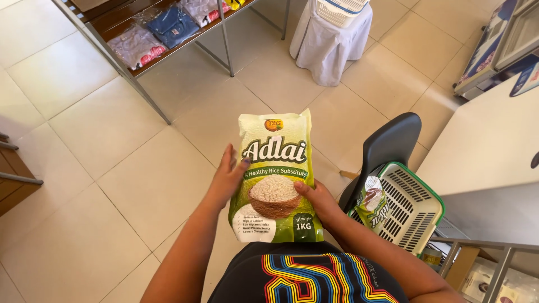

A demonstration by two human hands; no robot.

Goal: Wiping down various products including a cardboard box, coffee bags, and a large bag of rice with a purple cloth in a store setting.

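Observation:
I hold a green and cream bag of grain [275, 163] upright in front of my body, its printed face toward me. My left hand [227, 179] lies flat against the bag's left edge, fingers stretched upward. My right hand [315, 197] grips the lower right side, thumb over the front. To the right, a second bag of the same kind [370, 202] lies in a white basket with a green rim [418, 210] that rests on a black chair [390, 143].
A metal rack with a wooden shelf of packaged clothes [163, 28] stands at the upper left. A stool draped in white cloth [328, 47] carries a white basket. A pale table [488, 146] is on the right, with another rack below it at the lower right. Beige tiles cover the floor.

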